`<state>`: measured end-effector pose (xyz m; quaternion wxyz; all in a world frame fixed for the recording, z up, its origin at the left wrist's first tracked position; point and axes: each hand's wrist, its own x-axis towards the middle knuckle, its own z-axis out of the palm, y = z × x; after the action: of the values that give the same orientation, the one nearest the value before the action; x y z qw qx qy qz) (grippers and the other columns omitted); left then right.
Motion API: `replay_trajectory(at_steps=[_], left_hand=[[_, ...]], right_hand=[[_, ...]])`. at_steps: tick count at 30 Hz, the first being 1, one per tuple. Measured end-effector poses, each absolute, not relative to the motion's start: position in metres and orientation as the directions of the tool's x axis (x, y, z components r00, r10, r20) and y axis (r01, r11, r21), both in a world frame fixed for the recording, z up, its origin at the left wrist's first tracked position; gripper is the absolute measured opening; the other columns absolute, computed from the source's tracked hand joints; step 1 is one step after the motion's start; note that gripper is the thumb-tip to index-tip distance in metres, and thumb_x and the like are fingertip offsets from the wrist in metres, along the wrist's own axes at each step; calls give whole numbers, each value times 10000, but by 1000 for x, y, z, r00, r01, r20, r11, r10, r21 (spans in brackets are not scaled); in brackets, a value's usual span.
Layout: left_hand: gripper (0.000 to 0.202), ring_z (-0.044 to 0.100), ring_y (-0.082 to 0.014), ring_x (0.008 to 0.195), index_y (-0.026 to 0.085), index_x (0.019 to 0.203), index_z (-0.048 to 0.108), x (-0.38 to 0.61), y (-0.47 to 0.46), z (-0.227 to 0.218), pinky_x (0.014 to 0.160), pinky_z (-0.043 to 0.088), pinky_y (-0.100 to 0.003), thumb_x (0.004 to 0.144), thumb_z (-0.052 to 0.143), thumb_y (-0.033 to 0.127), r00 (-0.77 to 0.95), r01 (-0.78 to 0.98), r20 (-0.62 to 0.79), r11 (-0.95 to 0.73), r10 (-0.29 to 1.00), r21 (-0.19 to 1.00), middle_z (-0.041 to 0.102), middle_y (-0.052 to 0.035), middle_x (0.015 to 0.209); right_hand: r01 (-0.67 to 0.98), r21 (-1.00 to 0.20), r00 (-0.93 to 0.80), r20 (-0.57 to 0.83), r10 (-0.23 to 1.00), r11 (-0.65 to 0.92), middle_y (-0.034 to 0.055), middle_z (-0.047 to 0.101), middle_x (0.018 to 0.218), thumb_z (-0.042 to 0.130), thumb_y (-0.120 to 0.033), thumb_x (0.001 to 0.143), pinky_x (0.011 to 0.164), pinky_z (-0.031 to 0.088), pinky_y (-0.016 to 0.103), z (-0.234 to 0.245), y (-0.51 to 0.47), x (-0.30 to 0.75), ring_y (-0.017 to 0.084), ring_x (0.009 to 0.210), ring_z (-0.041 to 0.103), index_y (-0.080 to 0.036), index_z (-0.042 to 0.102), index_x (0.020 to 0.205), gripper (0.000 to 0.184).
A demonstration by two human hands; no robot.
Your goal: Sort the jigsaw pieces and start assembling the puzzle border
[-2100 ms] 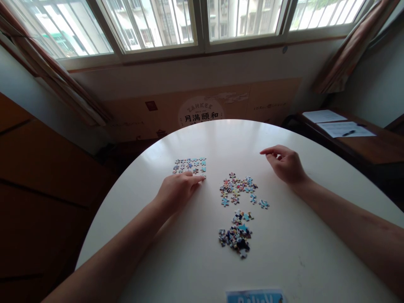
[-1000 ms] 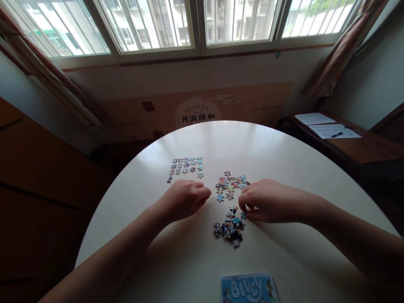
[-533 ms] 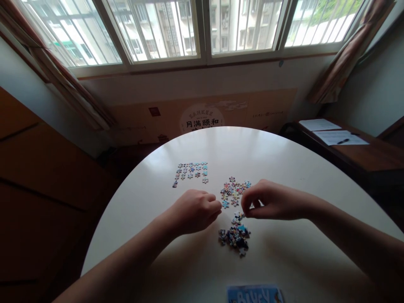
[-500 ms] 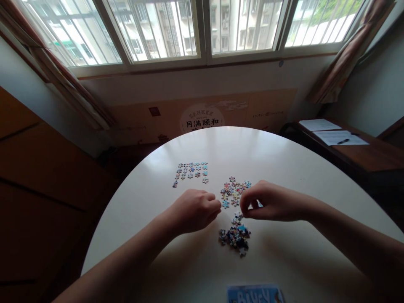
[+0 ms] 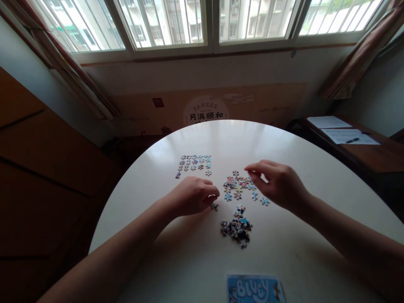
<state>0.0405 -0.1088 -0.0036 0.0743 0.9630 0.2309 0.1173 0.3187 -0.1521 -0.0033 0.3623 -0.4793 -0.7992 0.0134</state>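
Observation:
My left hand (image 5: 194,195) rests on the white round table (image 5: 284,252) with its fingers curled shut, palm down. What is inside it is hidden. A single puzzle piece (image 5: 215,206) lies right at its fingertips. My right hand (image 5: 279,185) hovers over a spread of loose colourful puzzle pieces (image 5: 238,185), with fingers apart and nothing visible in them. A denser, darker pile of pieces (image 5: 236,227) lies nearer to me, between the hands. Sorted pieces in neat rows (image 5: 194,164) sit beyond my left hand.
A blue "Bluey" card or box (image 5: 255,288) lies at the table's near edge. A wooden side desk (image 5: 372,153) on the right holds papers (image 5: 342,135) and a pen (image 5: 352,140). Windows and curtains stand behind the table, and a dark wooden cabinet stands on the left.
My right hand was pinching among the pieces between the piles. It has lifted, opened and moved back right. A single piece now lies by my left fingertips. The view tilted slightly.

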Motion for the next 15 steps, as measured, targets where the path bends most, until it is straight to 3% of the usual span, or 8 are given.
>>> replay_trajectory(at_steps=[3, 5, 11, 15], left_hand=[[170, 651, -101, 701, 259, 905, 767, 38, -111, 8, 645, 467, -245, 878, 622, 174, 870, 412, 122, -842, 477, 349, 736, 17, 886], [150, 656, -104, 726, 275, 926, 781, 36, -112, 14, 670, 477, -247, 851, 680, 192, 870, 437, 56, -818, 490, 373, 739, 16, 942], [206, 669, -111, 728, 302, 905, 796, 35, -116, 22, 671, 463, -251, 816, 691, 149, 869, 481, -48, -818, 492, 315, 746, 39, 879], [149, 665, -139, 707, 261, 809, 787, 37, -122, 27, 638, 445, -261, 801, 679, 158, 846, 533, -87, -823, 527, 196, 735, 14, 813]], right_hand=[[827, -309, -180, 646, 742, 470, 36, 755, 834, 574, -265, 929, 592, 480, 281, -1, -138, 343, 134, 584, 609, -191, 758, 972, 203], [870, -269, -143, 666, 732, 414, 33, 754, 810, 584, -271, 915, 596, 478, 284, -6, -129, 354, 142, 580, 614, -194, 764, 964, 202], [939, -212, -83, 627, 775, 272, 20, 731, 693, 576, -296, 901, 579, 461, 288, -31, -113, 365, 175, 575, 648, -210, 781, 953, 229], [943, -229, -47, 625, 779, 241, 34, 741, 718, 562, -307, 901, 591, 463, 294, -35, -110, 368, 189, 595, 663, -214, 783, 960, 247]])
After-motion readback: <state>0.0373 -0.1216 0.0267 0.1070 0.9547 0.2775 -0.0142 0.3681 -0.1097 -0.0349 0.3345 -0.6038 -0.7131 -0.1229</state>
